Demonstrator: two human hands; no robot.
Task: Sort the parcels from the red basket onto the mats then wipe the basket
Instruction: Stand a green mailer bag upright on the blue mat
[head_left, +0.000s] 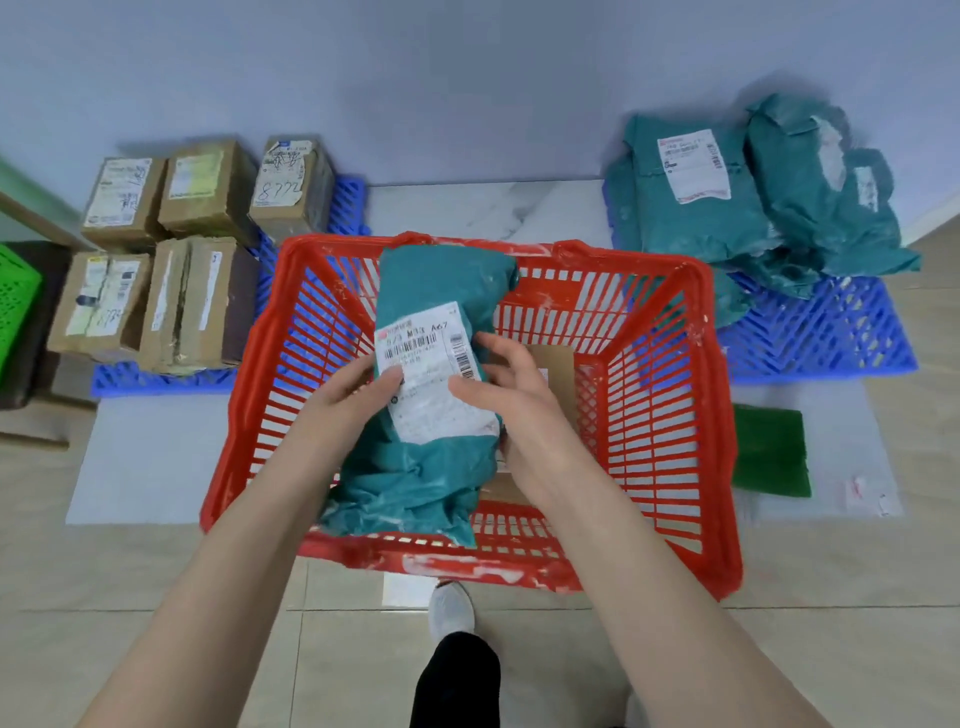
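A red plastic basket (670, 395) stands on the floor in front of me. Both hands hold a teal soft parcel (431, 467) with a white label above the basket. My left hand (358, 389) grips its left edge and my right hand (509, 379) grips its right edge. A brown cardboard parcel (556, 364) lies on the basket's bottom, partly hidden by my right hand. Several cardboard boxes (202, 187) sit on the left blue mat (156, 376). A pile of teal parcels (727, 208) lies on the right blue mat (810, 338). A green cloth (771, 452) lies right of the basket.
A green crate (15, 306) stands at the far left edge beside dark boxes. The wall runs close behind both mats. My shoe (451, 608) is just in front of the basket. A small scrap of paper (857, 488) lies near the cloth.
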